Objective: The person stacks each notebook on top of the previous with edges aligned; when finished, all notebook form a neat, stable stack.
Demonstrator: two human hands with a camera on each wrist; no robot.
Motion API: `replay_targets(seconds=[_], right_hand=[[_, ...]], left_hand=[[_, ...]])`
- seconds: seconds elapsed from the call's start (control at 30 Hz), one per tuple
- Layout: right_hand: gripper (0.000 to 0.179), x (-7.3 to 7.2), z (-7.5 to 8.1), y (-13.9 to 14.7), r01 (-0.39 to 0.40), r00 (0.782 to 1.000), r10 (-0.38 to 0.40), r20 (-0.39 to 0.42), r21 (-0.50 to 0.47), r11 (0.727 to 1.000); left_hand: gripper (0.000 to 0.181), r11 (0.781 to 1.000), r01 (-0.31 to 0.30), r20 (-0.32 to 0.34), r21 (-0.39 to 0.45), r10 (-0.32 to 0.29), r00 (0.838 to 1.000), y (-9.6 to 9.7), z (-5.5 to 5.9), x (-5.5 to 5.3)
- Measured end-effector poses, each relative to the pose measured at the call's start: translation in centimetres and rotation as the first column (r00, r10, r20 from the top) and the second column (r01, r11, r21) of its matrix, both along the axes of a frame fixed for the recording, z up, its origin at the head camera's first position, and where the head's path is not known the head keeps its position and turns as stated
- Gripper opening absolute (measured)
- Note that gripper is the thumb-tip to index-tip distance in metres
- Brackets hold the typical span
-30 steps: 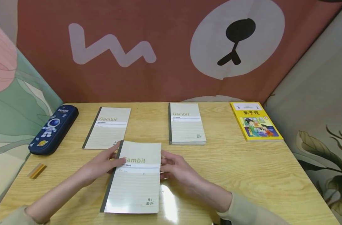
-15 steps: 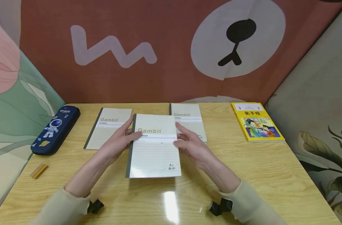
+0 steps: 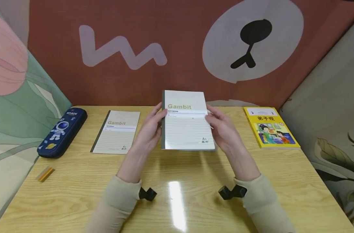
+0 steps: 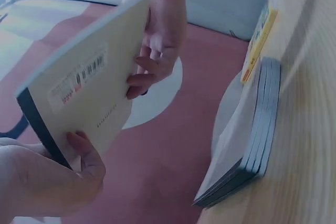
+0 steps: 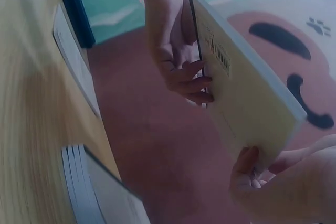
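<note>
A white Gambit notebook (image 3: 189, 129) with a dark spine is held up off the table between both hands. My left hand (image 3: 149, 129) grips its spine edge, thumb on the cover and fingertips on the back. Opposite, my right hand (image 3: 225, 131) grips the other long edge the same way. Both wrist views show the notebook's back (image 4: 105, 85) with a barcode label. Under it lies a stack of several notebooks (image 4: 254, 124) on the table, which the held notebook almost wholly hides in the head view.
A single Gambit notebook (image 3: 116, 136) lies left of the hands. Farther left are a navy astronaut pencil case (image 3: 61, 132) and a small striped orange-and-grey item (image 3: 45, 174). A yellow picture-cover book (image 3: 271, 127) lies at the right on the wooden table (image 3: 194, 207), before a patterned backdrop (image 3: 136, 84).
Both hands have lifted the notebook from the front of the table and carried it away from the body and rightward, until it came over the stack.
</note>
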State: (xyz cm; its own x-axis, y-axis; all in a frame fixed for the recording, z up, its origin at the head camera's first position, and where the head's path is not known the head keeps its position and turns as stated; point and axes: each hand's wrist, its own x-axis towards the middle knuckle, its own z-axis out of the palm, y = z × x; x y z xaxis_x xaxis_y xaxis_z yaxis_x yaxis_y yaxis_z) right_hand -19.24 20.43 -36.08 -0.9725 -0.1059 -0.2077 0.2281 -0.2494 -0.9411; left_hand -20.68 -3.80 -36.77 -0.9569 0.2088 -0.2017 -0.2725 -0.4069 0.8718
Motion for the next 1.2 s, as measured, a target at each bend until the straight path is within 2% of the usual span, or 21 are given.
replay_targets(seconds=[0.07, 0.2, 0.4, 0.6, 0.83, 1.0, 1.2], right_hand=[[0.057, -0.5, -0.3, 0.8, 0.031, 0.999, -0.031, 0.018, 0.002, 1.0], [0.055, -1.5, -1.0, 2.0, 0.1, 0.992, -0.099, 0.075, -0.011, 0.995], [0.054, -2.9, -2.3, 3.1, 0.154, 0.98, -0.151, 0.128, -0.008, 0.988], [0.053, -3.8, -3.5, 3.8, 0.149, 0.982, -0.149, 0.119, 0.01, 0.989], [0.053, -4.5, -4.9, 4.2, 0.091, 0.989, -0.104, 0.102, 0.131, 0.987], [0.052, -4.9, -5.7, 4.5, 0.065, 0.993, -0.085, 0.087, 0.208, 0.976], [0.051, -5.1, -6.0, 4.6, 0.066, 0.989, -0.101, 0.109, 0.287, 0.956]], left_hand=[[0.052, 0.999, -0.02, 0.022, 0.026, 0.02, 1.0, 1.2, -0.3, -0.5], [0.049, 0.999, -0.02, 0.028, 0.028, 0.019, 0.999, 2.7, -1.4, -1.5], [0.051, 0.998, 0.033, -0.009, -0.051, -0.033, 0.999, 3.2, -3.2, -2.8], [0.052, 0.998, 0.049, 0.001, -0.048, -0.049, 0.999, 3.5, -4.4, -3.5], [0.052, 0.998, 0.054, 0.024, -0.026, -0.054, 0.998, 3.5, -5.1, -3.6], [0.053, 0.997, 0.064, 0.037, -0.046, -0.063, 0.997, 3.4, -5.4, -3.7], [0.057, 0.989, 0.111, 0.054, -0.097, -0.106, 0.993, 3.5, -5.9, -3.6]])
